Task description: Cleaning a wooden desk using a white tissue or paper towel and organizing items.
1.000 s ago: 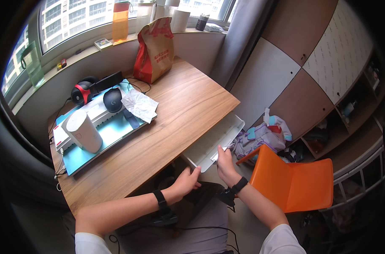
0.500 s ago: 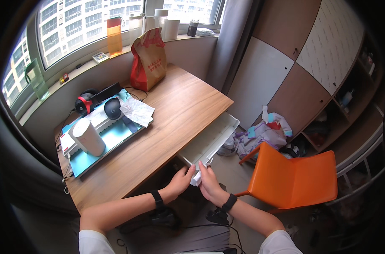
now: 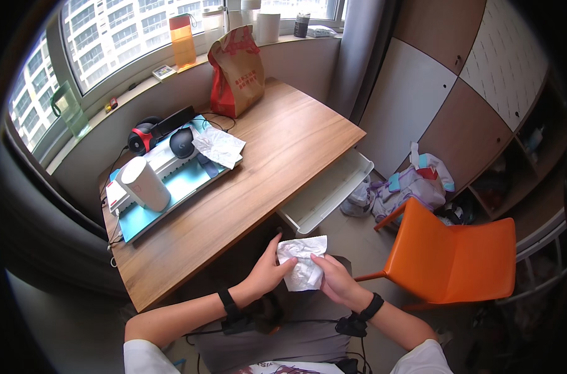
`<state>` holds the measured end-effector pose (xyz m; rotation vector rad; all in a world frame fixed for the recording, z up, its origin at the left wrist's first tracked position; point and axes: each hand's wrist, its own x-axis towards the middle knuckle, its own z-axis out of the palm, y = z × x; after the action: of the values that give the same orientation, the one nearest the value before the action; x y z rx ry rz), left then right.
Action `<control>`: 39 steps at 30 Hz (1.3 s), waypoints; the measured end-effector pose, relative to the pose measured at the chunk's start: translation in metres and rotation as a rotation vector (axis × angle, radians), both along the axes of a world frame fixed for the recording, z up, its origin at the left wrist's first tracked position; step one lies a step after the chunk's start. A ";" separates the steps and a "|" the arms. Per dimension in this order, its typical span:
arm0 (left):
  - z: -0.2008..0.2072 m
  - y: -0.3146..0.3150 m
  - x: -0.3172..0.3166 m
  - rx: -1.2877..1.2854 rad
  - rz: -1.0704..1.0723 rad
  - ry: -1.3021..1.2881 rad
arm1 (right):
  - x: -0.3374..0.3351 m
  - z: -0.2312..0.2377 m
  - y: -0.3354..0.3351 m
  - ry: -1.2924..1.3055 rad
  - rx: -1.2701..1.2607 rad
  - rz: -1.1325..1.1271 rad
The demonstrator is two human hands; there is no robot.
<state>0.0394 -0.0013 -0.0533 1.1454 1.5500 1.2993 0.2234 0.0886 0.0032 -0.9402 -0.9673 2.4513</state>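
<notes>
Tissue (image 3: 304,278) moved clear of drawer (image 3: 326,192), lower centre | left hand (image 3: 266,272), right hand (image 3: 339,281) pinch its sides | we judge — light, limp, tearable — hold edges

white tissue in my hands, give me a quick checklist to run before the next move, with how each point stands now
1. White tissue held on both sides: ok, left hand and right hand both grip it.
2. Tissue smooth: not ok, it is visibly creased.
3. Drawer shut: not ok, it sticks out from the desk.
4. Tissue clear of the drawer: cannot tell, they nearly meet in the picture but depth is unclear.
5. Paper bag standing on the desk: ok.
</notes>
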 end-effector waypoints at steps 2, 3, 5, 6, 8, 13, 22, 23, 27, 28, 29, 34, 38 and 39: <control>0.027 0.004 -0.003 -0.127 -0.044 -0.387 | 0.003 -0.002 0.002 -0.001 0.023 0.028; 0.026 0.005 -0.007 -0.124 -0.039 -0.394 | 0.002 -0.004 0.003 0.024 0.049 0.037; 0.028 0.006 -0.013 -0.166 0.003 -0.392 | 0.002 -0.003 0.005 0.050 0.076 0.047; 0.029 0.006 -0.016 -0.196 0.022 -0.402 | 0.002 -0.002 0.007 0.022 0.265 0.097; 0.040 0.004 -0.016 -0.210 0.031 -0.450 | 0.003 -0.003 0.007 -0.004 0.450 0.147; 0.051 -0.001 -0.014 -0.267 0.077 -0.638 | 0.003 0.006 -0.010 -0.166 1.237 0.257; 0.018 0.003 -0.024 -0.320 0.130 -0.756 | -0.004 0.028 -0.006 -0.268 1.725 0.285; 0.014 0.004 -0.028 -0.317 0.180 -0.786 | -0.003 0.033 0.004 -0.255 1.720 0.222; -0.006 0.007 -0.039 -0.218 0.364 -0.831 | -0.003 0.033 0.043 -0.328 1.700 0.081; -0.003 0.012 -0.034 -0.217 0.357 -0.833 | -0.001 0.030 0.052 -0.404 1.739 -0.014; 0.002 0.017 -0.026 -0.164 0.403 -0.843 | 0.000 0.026 0.061 -0.478 1.774 -0.109; 0.025 0.043 0.007 0.117 0.535 -0.712 | -0.022 0.002 0.089 -0.580 1.919 -0.065; 0.002 0.058 0.032 0.226 0.455 -0.471 | -0.038 -0.019 0.099 -0.553 2.008 -0.033; 0.009 0.063 0.041 0.233 0.409 -0.371 | -0.036 -0.024 0.101 -0.564 2.027 -0.041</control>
<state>0.0803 0.0614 -0.0446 0.6792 1.4195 1.8856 0.1872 0.1893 -0.0211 -0.6052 -2.4594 0.1679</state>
